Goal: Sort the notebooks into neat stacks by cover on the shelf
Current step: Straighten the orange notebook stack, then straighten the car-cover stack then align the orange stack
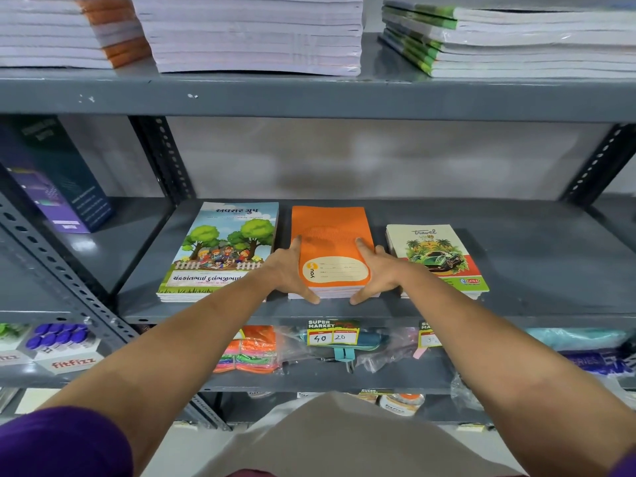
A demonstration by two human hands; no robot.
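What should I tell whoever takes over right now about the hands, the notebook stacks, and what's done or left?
Left hand: flat against the left side of the orange stack, thumb at its front edge.
Right hand: same on the right side; both are squaring it up, not lifting.
Middle shelf: three stacks by cover, tree-cover stack at left, orange in the middle, travel-cover stack at right, with gaps between them.
Done: sorting looks complete here; no loose notebooks visible.
Left: finish aligning the orange stack; the travel stack looks slightly fanned and sits further forward than the others.
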